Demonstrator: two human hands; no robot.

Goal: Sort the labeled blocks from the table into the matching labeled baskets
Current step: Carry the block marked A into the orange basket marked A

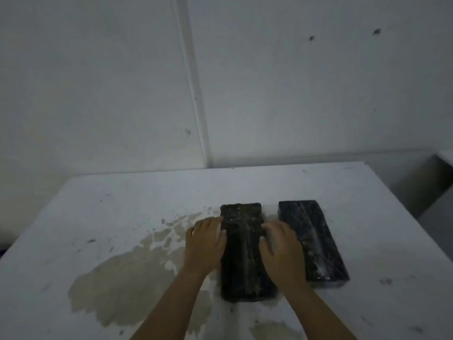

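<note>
Nearest me, both forearms reach over the white table (367, 204), whose worn top shows a big tan patch (127, 285) left of the blocks. Against that table's middle lies the dark block (245, 253) I am handling, lengthwise away from me. Right of it, apart, lies a second dark wrapped block (316, 239). My left hand (204, 244) presses flat on the first block's left edge, fingers spread loosely; my right hand (282, 251) covers its right edge, fingers curled over the top. Any labels are too dim to read.
</note>
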